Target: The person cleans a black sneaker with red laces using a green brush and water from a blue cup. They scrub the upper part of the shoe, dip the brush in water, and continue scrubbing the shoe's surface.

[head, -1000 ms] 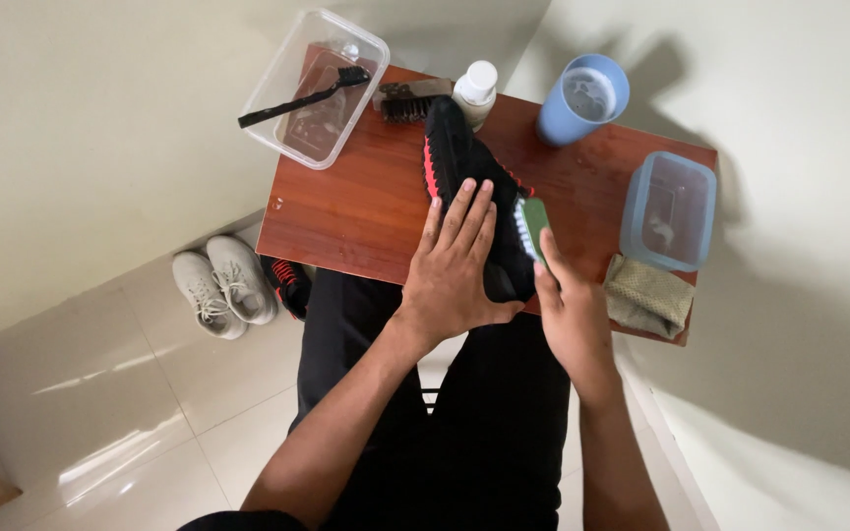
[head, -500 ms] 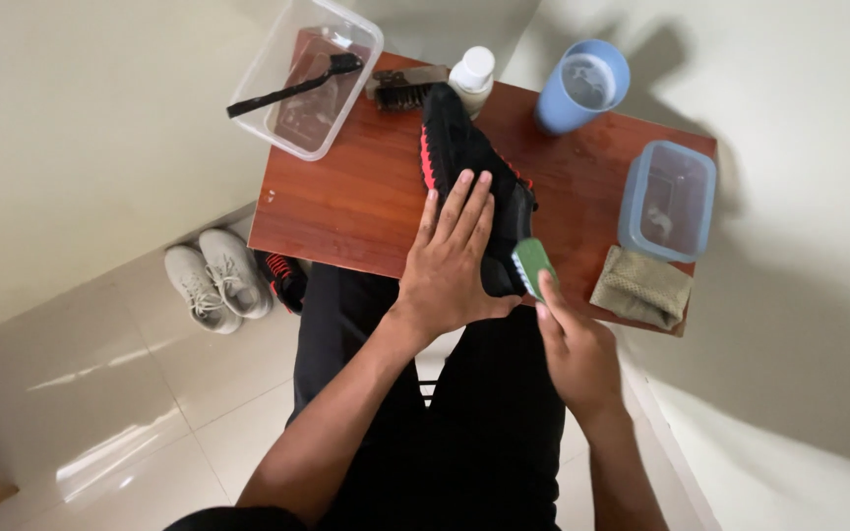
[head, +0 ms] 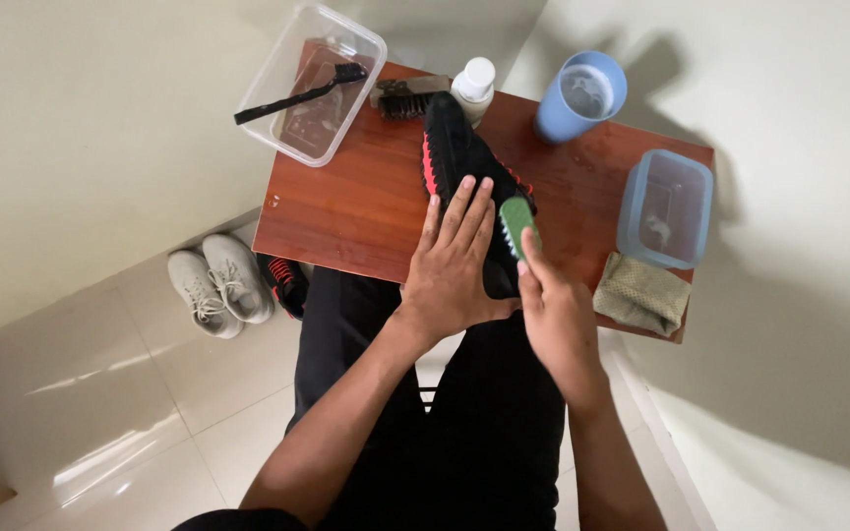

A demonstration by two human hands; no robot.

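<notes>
The left hand (head: 455, 270) lies flat on the black shoe (head: 464, 167), fingers spread and pressing down rather than curled round it, so its grip is open. The shoe lies lengthwise on the wooden surface (head: 346, 206), its heel end under that palm near the front edge, its red-trimmed toe pointing away. Just right of the left fingertips, the right hand (head: 558, 315) has its grip closed on a small green brush (head: 517, 221), which touches the shoe's side.

Beyond the shoe's toe stand a white bottle (head: 473, 87) and a dark bristle brush (head: 407, 98); further right of the brush hand sit a blue cup (head: 582, 98), a blue-lidded container (head: 666, 206) and a folded cloth (head: 641, 293). A clear tub (head: 312, 84) with a long black brush across it sits far left.

Risks, as I judge them: the heel end sits close to the edge (only a flat palm pins it), so a hard stroke could skid the shoe off toward the lap. A wide sweep away could knock over the bottle or cup.
</notes>
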